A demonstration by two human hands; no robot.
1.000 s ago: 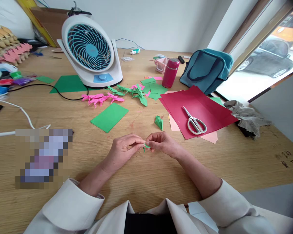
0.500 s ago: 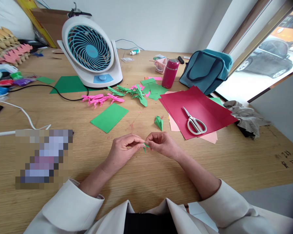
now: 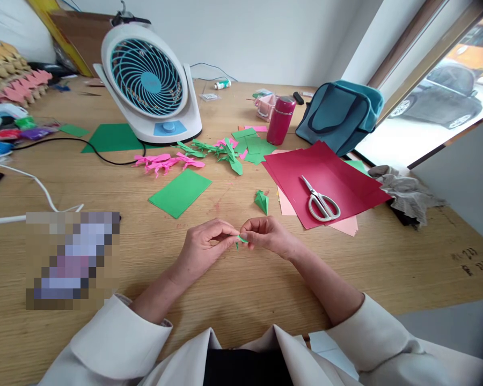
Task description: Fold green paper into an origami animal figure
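Between my fingertips is a small folded piece of green paper (image 3: 243, 239), mostly covered by the fingers, with a thin point of it hanging below. My left hand (image 3: 207, 244) pinches it from the left, and my right hand (image 3: 269, 238) pinches it from the right. The two hands nearly meet over the wooden table. Just beyond them lies a folded green paper piece (image 3: 261, 202). A green paper sheet (image 3: 180, 193) rests flat to the left of it. Farther back are folded green paper figures (image 3: 229, 155) and pink ones (image 3: 167, 162).
White-handled scissors (image 3: 323, 205) lie on red paper sheets (image 3: 348, 182) at the right. Behind stand a fan (image 3: 148, 80), a red flask (image 3: 280, 121) and a teal bag (image 3: 340, 118). A blurred-out object (image 3: 74, 260) is at the left, near a white cable (image 3: 44, 187).
My fingers have shifted slightly on the green paper, and a little more of it shows by my right fingertips. Both hands stay in nearly the same place.
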